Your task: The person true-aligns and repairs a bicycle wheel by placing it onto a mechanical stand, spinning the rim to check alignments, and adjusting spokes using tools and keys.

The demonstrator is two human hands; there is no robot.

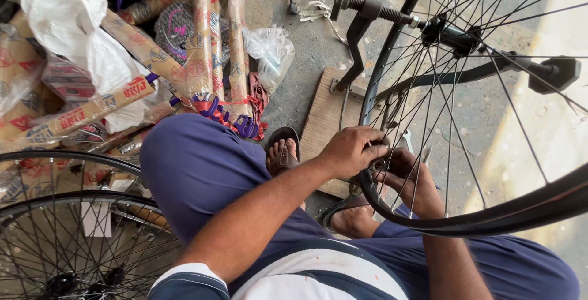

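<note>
- Head view, looking down: we sit with knees apart in blue trousers, sandalled feet on the concrete floor (306, 43), a bicycle wheel (392, 49) mounted upright before us in a dark metal truing stand (358, 37).
- Left hand (350, 150): fingers curled tight over the rim's near edge, gripping it from above.
- Right hand (409, 174): reached in among the spokes, just inside the rim; fingers bent round something small there, which we cannot identify.
- Wheel's place: rim between our knees, its hub (456, 35) on the stand's axle, stand bolted to a wooden board (324, 116).
- Progress, as we judge it: spokes all laced and the wheel already on the stand; no tyre fitted; spoke adjustment appears under way, its extent not readable.
- Nearby: a second spoked wheel (73, 239) at lower left; paper-wrapped bundles (202, 37) and plastic bags (67, 12) heaped behind.
- Obscured: right fingertips, any tool held, the wheel's far half (out of frame), glare over the ground at right.
</note>
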